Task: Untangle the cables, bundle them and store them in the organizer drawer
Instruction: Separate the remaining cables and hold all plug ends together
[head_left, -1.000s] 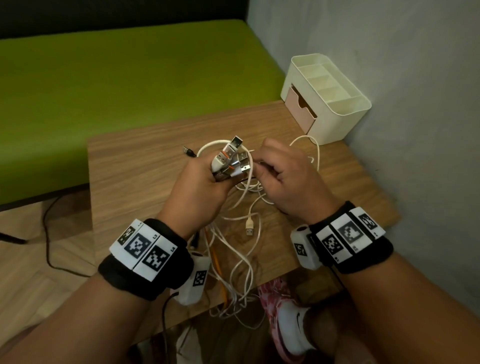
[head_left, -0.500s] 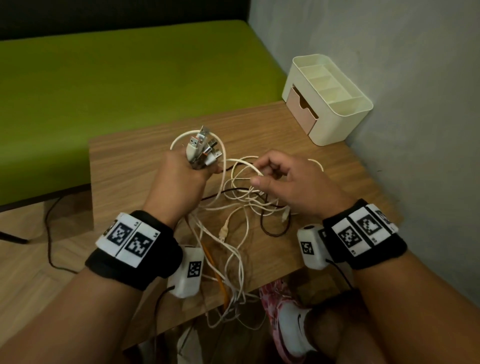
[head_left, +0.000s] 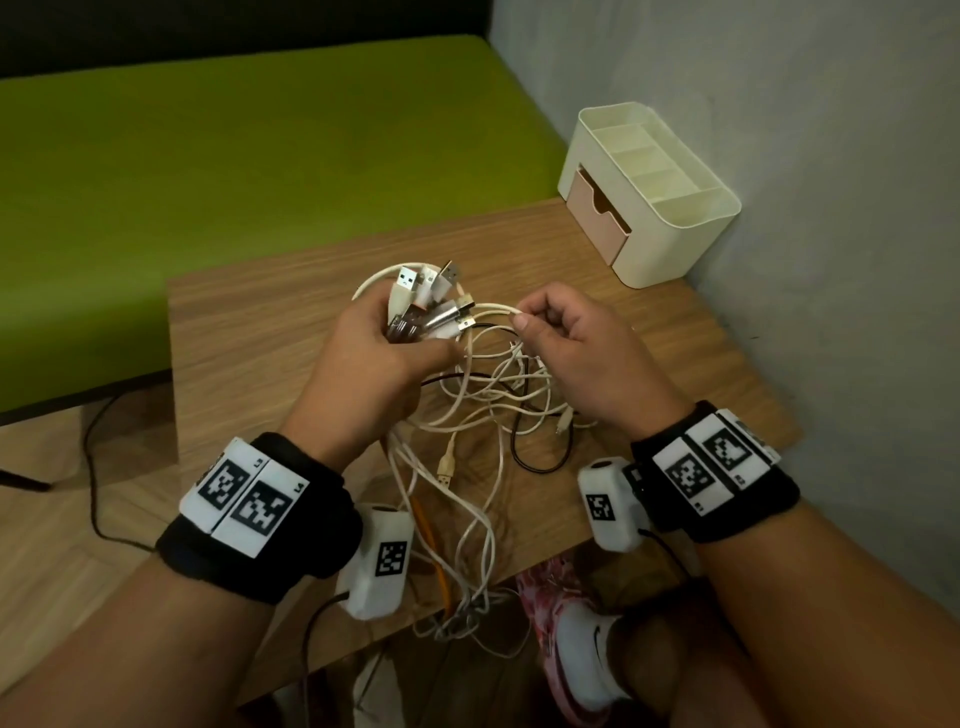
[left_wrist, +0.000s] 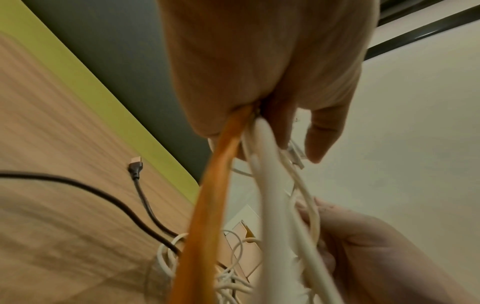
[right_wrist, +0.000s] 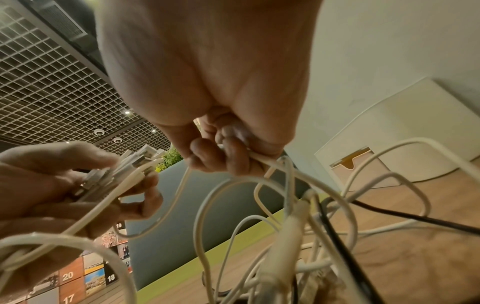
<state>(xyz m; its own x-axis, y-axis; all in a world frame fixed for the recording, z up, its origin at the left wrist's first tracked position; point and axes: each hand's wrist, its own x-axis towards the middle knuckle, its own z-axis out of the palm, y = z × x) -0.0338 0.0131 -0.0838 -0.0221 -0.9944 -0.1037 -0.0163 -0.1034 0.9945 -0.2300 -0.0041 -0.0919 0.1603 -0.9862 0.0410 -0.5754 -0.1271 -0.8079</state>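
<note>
My left hand (head_left: 382, 358) grips a bunch of cable plug ends (head_left: 434, 306), USB connectors fanning upward above the fist. From that fist white cables and one orange cable (left_wrist: 207, 205) hang down. My right hand (head_left: 566, 338) pinches a white cable loop (head_left: 493, 309) just right of the plugs. Below both hands a tangle of white and black cables (head_left: 498, 410) lies on the wooden table (head_left: 249, 332) and spills over its near edge. The cream organizer (head_left: 675, 218) with its pink drawer (head_left: 595, 215) shut stands at the table's far right corner.
A green cushioned bench (head_left: 234, 156) runs behind the table. A grey wall (head_left: 831, 208) borders the right side. A black cable end (left_wrist: 135, 165) lies loose on the tabletop. A foot in a white and pink shoe (head_left: 582, 649) shows below the table's near edge.
My left hand with the plug bunch swung left and has come back toward the middle. My right hand has risen and now pinches a white loop beside the plugs.
</note>
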